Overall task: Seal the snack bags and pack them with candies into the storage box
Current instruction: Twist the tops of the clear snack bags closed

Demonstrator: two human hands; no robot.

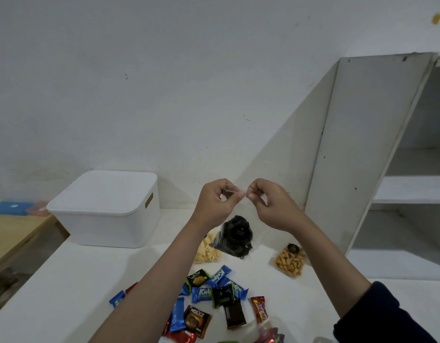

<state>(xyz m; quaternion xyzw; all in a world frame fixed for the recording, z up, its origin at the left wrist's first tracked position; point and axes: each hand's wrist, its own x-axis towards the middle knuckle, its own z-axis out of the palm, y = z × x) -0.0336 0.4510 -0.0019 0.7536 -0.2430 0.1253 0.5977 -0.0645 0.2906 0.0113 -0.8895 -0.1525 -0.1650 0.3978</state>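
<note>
A clear snack bag of black round pieces [235, 237] hangs in the air above the white surface [73, 280], held up by its top edge. The left hand [217, 203] and the right hand [268, 206] meet at that edge, each with fingers [238, 193] curled and thumb and forefinger pinched together on the thin plastic strip, the two pinches almost touching each other. The bag's lower part droops between the forearms, its bottom corner just above the surface.

Directly behind and below it, partly hidden, lies a bag of pale yellow sticks [207, 251]. To the right, well apart from the held bag, a bag of orange-brown tubes [289, 261] rests flat with a dark round label at its top.

Nearer the person, a loose heap of wrapped candies [214, 293] spreads over the surface: several blue wrappers, green-and-black ones, a dark brown bar, a red bar and a brown packet reading "nextar". One blue candy [117, 298] lies apart to the left.

At the back left stands the white storage box [105, 209], its lid on, against the wall [164, 82]. A white shelf unit [387, 157] rises on the right. A wooden table [13, 233] with blue and pink items sits beyond the box, at the far left.
</note>
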